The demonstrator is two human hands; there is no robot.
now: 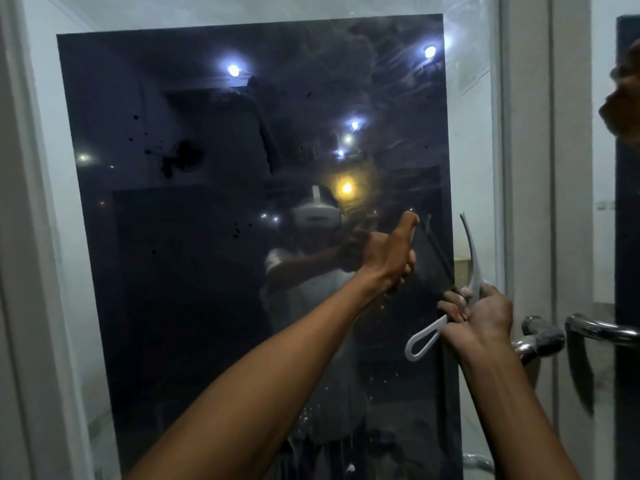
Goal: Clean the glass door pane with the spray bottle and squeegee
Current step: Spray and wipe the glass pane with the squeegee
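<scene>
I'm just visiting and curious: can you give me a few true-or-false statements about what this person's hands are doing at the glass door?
1. The right hand grips a white squeegee. True.
2. The left hand is lying flat and open against the glass pane. False: its fingers are curled round something, thumb up.
3. Droplets speckle the glass below the left hand. True.
4. The metal door handle sits left of both hands. False: it is to the right of them.

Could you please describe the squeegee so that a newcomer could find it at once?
Look at the dark glass door pane, then along its right edge above the chrome door handle. The white squeegee is gripped there by the right hand; its looped handle end sets it apart.
</scene>
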